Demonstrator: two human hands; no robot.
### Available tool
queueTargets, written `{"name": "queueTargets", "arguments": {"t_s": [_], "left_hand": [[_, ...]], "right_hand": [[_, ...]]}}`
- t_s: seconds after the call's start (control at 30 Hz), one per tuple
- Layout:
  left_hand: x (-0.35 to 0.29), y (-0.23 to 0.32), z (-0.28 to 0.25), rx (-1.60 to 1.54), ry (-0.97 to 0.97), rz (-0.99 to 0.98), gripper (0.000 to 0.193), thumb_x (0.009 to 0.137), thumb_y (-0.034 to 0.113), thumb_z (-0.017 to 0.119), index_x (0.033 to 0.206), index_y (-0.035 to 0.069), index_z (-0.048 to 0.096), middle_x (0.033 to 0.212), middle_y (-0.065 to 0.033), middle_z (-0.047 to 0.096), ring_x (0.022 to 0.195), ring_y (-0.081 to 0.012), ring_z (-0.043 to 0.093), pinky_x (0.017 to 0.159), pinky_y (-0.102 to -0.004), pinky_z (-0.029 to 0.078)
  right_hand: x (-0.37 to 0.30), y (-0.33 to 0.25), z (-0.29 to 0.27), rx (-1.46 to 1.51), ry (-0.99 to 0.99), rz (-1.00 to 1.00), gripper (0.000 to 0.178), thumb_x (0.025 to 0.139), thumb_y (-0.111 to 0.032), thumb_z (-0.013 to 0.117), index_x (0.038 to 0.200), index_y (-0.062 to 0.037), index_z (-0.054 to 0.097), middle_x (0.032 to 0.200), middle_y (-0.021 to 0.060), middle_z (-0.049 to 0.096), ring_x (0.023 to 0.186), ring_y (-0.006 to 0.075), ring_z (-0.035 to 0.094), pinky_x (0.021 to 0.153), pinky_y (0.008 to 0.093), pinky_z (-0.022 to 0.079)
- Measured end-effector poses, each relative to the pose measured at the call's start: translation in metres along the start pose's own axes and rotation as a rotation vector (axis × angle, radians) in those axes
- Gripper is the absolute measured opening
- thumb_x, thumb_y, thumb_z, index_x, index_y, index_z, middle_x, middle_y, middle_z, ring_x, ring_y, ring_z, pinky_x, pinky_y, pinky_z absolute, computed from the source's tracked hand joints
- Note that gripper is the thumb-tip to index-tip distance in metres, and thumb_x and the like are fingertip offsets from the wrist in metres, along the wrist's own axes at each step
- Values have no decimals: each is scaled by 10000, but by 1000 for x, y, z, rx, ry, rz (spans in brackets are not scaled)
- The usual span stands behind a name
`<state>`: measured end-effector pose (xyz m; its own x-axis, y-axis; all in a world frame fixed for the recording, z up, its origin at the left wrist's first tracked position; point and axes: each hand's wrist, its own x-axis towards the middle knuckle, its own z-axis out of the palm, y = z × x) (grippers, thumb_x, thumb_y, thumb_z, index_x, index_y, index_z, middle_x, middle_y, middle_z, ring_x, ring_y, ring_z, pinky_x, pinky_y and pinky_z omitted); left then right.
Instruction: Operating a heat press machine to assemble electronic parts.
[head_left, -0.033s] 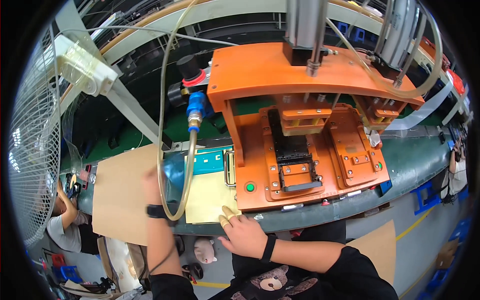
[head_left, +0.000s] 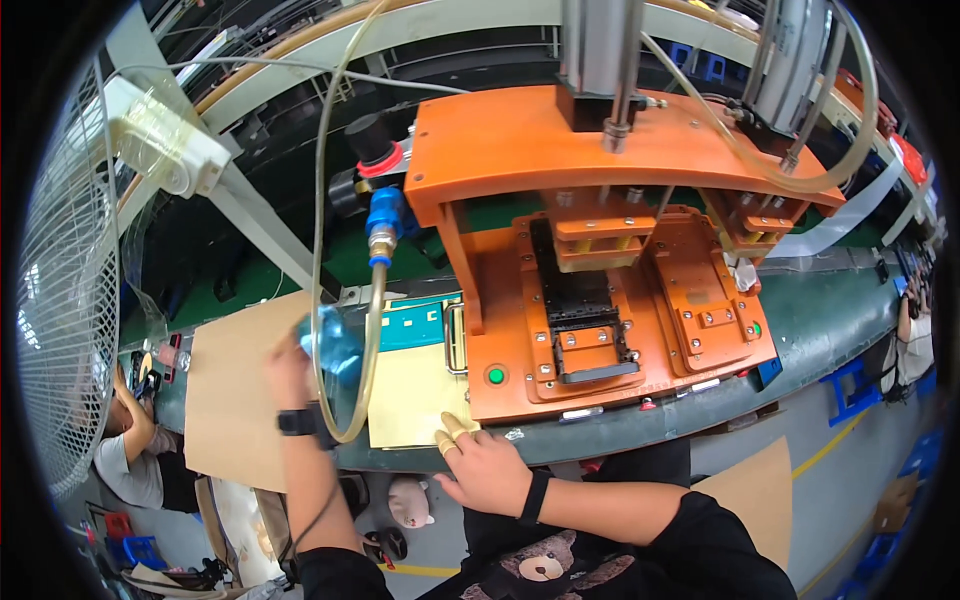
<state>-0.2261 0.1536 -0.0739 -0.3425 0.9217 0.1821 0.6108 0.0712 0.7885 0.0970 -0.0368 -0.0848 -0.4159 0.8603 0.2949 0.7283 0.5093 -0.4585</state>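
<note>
My left hand (head_left: 288, 372), smeared by motion, is closed on a crinkled, see-through blue film (head_left: 336, 345) held up over the cardboard, behind a clear hose. My right hand (head_left: 487, 468) lies at the bench edge with its fingers stretched out, holding nothing. Yellowish covers sit on two of its fingers, and their tips press on the near right corner of a pale yellow sheet (head_left: 412, 395). At the sheet's far end is a teal strip (head_left: 415, 328) with small cream pieces on it.
An orange press (head_left: 520, 150) with a black part (head_left: 580, 290) in its fixture stands right of the sheet. The clear hose (head_left: 372, 360) loops down between my left hand and the sheet. Brown cardboard (head_left: 235, 400) lies at left, near a fan (head_left: 70, 290). Another person (head_left: 140, 455) sits far left.
My left hand has moved slightly left with the blue film, which shows more clearly now. The view has shifted a little; my right hand stays on the sheet.
</note>
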Motion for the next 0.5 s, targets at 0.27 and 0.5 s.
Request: {"name": "queueTargets", "arguments": {"t_s": [0.27,0.5], "left_hand": [[-128,16,-44,-679,141,-45,216,1003,215,534,1042,9,587,948,-54,631,826,-116,597,687,-241,478],[-204,75,16,-839,-375,88,110,954,112,579,969,8,611,742,-11,569,584,-46,453,519,-191,343]], "right_hand": [[-44,30,-131,40,496,-171,458,730,-189,769,1154,-93,625,1247,119,576,860,247,597,769,347,465],[-37,82,-188,-260,440,-129,321,729,-111,633,1039,-28,638,1025,70,633,1051,252,567,867,376,422]]}}
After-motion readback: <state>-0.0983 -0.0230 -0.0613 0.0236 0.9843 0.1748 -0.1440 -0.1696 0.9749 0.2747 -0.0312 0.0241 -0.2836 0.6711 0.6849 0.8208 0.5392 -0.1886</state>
